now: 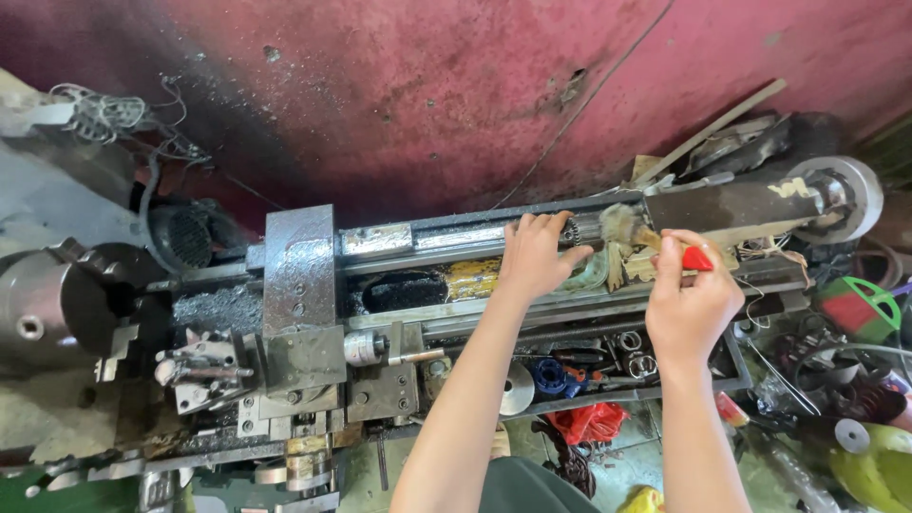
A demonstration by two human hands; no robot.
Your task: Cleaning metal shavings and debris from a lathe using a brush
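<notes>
1. Far off to the left of both hands sits the chuck [43, 309], dull and greasy. Nobody's near it, so that end looks untouched to me.

2. Closer in, still left of the left hand, the carriage [299, 313] sits across the lathe bed [427, 313]. It's got grime and chips packed around it. Just left of the hand, a patch of the bed shows dark gunk and a yellowish smear, so my guess is that stretch still needs a pass.

3. Left hand [535, 255]: flat on the bed with fingers spread and pointing away from the body. It's pressing down or bracing, not gripping anything I can see.

4. Between the two hands, the bristles of the brush [622, 228] rest on the bed beside a wad of rag or paper scraps. The brushing is happening right here.

5. Right hand [689, 299]: closed around the brush's red handle, thumb side up.

6. Just past the right hand, the tailstock [750, 204] and its handwheel [841, 195] have scraps stuck on them. I'd call the cleaning partway at best, lots of mess left.

7. Below both hands, the tray [589, 370] holds loose rings and bits, all unsorted.
</notes>
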